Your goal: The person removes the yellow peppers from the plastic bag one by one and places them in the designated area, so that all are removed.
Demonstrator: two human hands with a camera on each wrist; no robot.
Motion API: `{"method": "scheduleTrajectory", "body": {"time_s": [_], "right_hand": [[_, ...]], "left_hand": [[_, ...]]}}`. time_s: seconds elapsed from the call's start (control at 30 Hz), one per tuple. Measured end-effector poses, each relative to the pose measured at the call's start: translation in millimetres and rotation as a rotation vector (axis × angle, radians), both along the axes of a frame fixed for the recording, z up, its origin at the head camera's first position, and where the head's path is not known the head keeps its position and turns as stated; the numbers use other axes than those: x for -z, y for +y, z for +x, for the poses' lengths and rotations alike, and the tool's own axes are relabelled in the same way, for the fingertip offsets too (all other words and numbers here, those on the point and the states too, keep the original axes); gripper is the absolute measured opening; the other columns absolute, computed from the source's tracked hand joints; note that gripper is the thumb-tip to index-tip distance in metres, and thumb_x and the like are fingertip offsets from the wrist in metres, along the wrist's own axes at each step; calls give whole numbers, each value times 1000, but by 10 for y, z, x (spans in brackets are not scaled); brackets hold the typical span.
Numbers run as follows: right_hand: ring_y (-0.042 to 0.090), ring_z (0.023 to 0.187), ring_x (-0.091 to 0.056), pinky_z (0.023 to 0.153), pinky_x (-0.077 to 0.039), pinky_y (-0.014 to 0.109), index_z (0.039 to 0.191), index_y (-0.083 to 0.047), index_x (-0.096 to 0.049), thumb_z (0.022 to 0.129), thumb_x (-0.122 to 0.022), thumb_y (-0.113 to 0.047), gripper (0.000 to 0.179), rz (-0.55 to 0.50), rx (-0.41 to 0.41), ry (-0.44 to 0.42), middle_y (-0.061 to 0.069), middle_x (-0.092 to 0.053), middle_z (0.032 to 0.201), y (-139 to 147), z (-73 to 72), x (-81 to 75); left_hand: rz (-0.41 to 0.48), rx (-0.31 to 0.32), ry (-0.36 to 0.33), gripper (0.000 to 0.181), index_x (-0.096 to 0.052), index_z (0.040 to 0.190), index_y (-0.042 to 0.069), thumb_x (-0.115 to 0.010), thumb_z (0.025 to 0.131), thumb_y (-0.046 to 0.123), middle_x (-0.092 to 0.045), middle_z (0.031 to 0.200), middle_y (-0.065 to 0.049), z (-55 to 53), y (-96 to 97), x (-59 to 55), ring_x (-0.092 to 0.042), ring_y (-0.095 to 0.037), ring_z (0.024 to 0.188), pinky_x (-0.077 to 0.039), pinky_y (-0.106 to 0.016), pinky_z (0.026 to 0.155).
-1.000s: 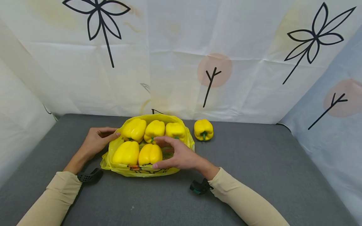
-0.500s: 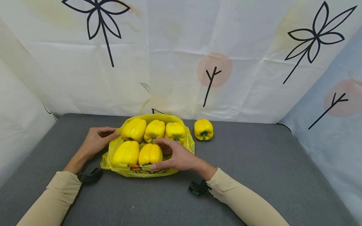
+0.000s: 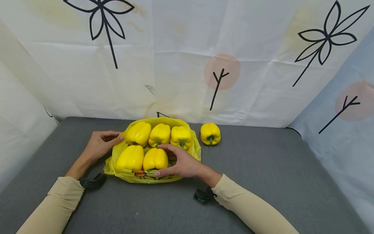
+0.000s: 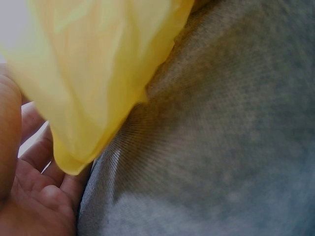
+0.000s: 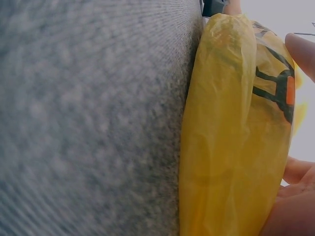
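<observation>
A yellow plastic bag (image 3: 117, 154) lies on the grey table with several yellow bell peppers (image 3: 138, 133) in its open mouth. My left hand (image 3: 99, 146) pinches the bag's left rim, thumb on top; in the left wrist view a fold of bag hangs between thumb and fingers. My right hand (image 3: 185, 164) curves round the right side of the front bell pepper (image 3: 155, 159), fingers over its far side and thumb at the bag's front rim. The hand covers the bag's front right part. In the right wrist view its thumb (image 5: 302, 51) is beside the printed bag wall.
One more yellow bell pepper (image 3: 210, 134) stands on the table (image 3: 263, 162), right of the bag, stem facing me. A patterned white cloth (image 3: 175, 65) rises behind the table's far edge. Black wrist cameras (image 3: 93, 181) sit below both wrists.
My right hand has shifted slightly left and downward, closer round the front bell pepper. The left hand, the bag and the peppers keep their places.
</observation>
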State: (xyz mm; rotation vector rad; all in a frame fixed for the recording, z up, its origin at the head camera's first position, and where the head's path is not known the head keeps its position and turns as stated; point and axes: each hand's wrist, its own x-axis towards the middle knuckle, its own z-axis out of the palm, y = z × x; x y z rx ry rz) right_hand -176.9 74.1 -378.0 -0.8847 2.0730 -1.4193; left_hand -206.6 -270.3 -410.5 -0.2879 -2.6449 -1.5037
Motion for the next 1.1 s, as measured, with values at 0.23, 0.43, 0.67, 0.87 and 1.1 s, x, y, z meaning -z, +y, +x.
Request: {"method": "scheduleTrajectory", "body": {"time_s": [0.23, 0.43, 0.67, 0.87, 1.1], "right_hand": [[14, 127, -54, 105, -46, 30, 155, -11, -39, 91, -78, -25, 76, 3, 15, -9, 2, -51, 147, -10, 5, -5], [15, 124, -56, 104, -47, 31, 153, -12, -43, 93, -76, -20, 69, -6, 24, -15, 4, -52, 144, -19, 9, 10], [16, 123, -57, 102, -47, 29, 150, -10, -45, 92, -77, -16, 67, -27, 40, -31, 5, -53, 141, -16, 16, 15], [20, 123, -59, 99, -51, 30, 150, -10, -45, 91, -78, -14, 67, -59, 60, -62, 6, -53, 141, 6, 17, -31], [24, 122, -60, 90, -57, 35, 151, -12, -44, 90, -79, -12, 71, -106, 70, -120, 9, -51, 143, 37, 36, -133]], "left_hand": [[9, -2, -1, 40, -70, 126, -1, -69, 100, 28, -72, 117, -11, -5, 0, -6, -63, 6, 95, -54, -16, 78], [3, -5, 0, 40, -70, 126, -2, -69, 100, 28, -70, 119, -17, 1, 3, -5, -62, 6, 94, -54, -16, 78], [5, -2, -3, 40, -70, 126, -3, -69, 100, 28, -69, 120, -21, 6, 6, -11, -62, 6, 94, -54, -16, 77], [5, 4, 3, 40, -70, 126, -3, -69, 100, 27, -70, 119, -20, 9, 4, -13, -62, 6, 94, -54, -16, 77], [10, 3, 8, 40, -70, 125, -3, -69, 100, 27, -71, 117, -15, 12, 11, -18, -63, 5, 94, -54, -17, 77]]}}
